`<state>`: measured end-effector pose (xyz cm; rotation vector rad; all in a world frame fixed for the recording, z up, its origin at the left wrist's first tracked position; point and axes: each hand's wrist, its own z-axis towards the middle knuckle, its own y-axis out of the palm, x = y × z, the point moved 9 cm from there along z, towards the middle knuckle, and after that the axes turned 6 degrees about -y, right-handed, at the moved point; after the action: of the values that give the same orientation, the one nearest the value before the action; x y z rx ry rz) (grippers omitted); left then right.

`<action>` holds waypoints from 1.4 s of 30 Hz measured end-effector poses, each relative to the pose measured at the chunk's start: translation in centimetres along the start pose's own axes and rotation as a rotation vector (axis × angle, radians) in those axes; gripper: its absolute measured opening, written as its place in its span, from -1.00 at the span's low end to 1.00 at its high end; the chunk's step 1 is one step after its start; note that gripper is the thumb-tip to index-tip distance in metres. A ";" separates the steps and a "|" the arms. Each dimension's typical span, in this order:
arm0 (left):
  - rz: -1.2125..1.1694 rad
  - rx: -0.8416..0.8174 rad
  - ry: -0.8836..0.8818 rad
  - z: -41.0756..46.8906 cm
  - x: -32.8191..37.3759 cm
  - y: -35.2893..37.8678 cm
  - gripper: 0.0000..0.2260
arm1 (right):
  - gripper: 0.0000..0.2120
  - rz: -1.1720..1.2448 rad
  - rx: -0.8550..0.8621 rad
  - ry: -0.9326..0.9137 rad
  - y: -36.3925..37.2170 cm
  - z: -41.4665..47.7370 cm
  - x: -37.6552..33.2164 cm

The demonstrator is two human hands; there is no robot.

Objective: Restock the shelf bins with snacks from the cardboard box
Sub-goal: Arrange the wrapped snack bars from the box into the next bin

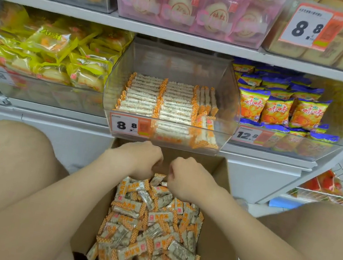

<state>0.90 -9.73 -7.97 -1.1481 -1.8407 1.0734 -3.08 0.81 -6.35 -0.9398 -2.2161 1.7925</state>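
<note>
An open cardboard box (pixel 215 240) stands on the floor between my knees, full of small orange-and-white snack packets (pixel 149 223). Both hands are at its far end, knuckles up. My left hand (pixel 140 160) curls its fingers down into the packets at the top of the pile. Close beside it, my right hand (pixel 188 178) is curled the same way over the packets. The fingertips of both hands are hidden. Straight above the box, a clear shelf bin (pixel 230 107) with an 8.8 price tag holds neat rows of the same packets (pixel 169 105).
A bin of yellow pastry packs (pixel 52 53) sits left of the target bin, and a bin of blue-and-orange chip bags (pixel 278 109) sits to its right. The upper shelf (pixel 178 36) overhangs the bins. A wire basket (pixel 330 190) hangs low on the right. My knees flank the box.
</note>
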 end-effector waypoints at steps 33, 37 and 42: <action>-0.366 0.003 -0.463 8.7 -9.4 25.2 -0.73 | -0.85 0.332 0.126 0.231 22.3 11.8 9.6; -0.303 0.068 -0.420 8.4 -8.8 23.0 -0.75 | -0.89 0.628 0.325 0.385 21.1 10.2 11.7; -0.512 0.134 -0.485 6.7 -9.2 20.4 -0.74 | -0.50 0.618 -0.051 0.280 23.2 10.6 11.1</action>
<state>5.27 -14.73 -30.38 -0.3081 -2.2191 1.2035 -8.19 0.17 -33.71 -1.9144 -1.9270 1.6606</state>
